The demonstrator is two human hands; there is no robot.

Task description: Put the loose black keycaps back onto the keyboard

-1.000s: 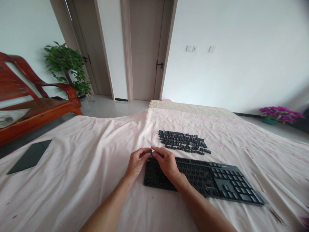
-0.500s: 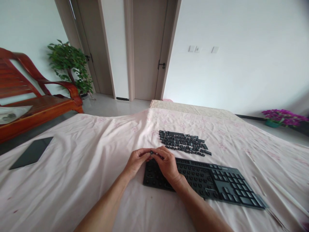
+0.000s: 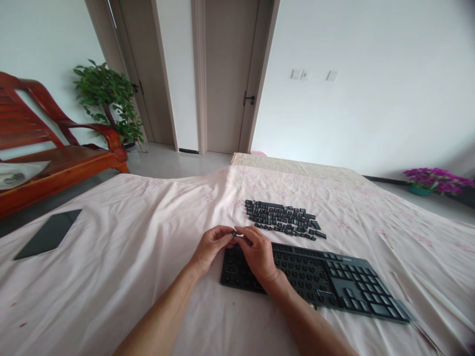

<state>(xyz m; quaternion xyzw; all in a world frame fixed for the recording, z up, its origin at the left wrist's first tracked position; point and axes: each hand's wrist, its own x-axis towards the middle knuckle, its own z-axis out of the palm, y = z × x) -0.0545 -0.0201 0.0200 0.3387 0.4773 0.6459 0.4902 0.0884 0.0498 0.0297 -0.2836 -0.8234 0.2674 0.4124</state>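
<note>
My left hand (image 3: 213,247) pinches a small black keycap (image 3: 234,234) between thumb and forefinger. Meeting it there, my right hand (image 3: 258,251) has its fingers closed; a small pale bit shows at its fingertips, too small to name. Below both hands lies a black keyboard (image 3: 308,274), its left and middle part bare of keys while the number pad on the right still has its caps. My right hand and forearm hide part of the keyboard. Just beyond it, many loose black keycaps (image 3: 282,217) are laid out in rows.
A pink flowered cloth (image 3: 156,277) with wrinkles covers the surface. A dark flat tablet or phone (image 3: 50,235) lies at the left. Thin pale sticks (image 3: 403,287) rest at the right. Beyond are a wooden bench (image 3: 67,153), a green plant (image 3: 107,94) and purple flowers (image 3: 438,180).
Both hands stay together over the keyboard's upper left edge. The fingertips have shifted slightly around the keycap, and a pale bit at the right fingertips shows more clearly.
</note>
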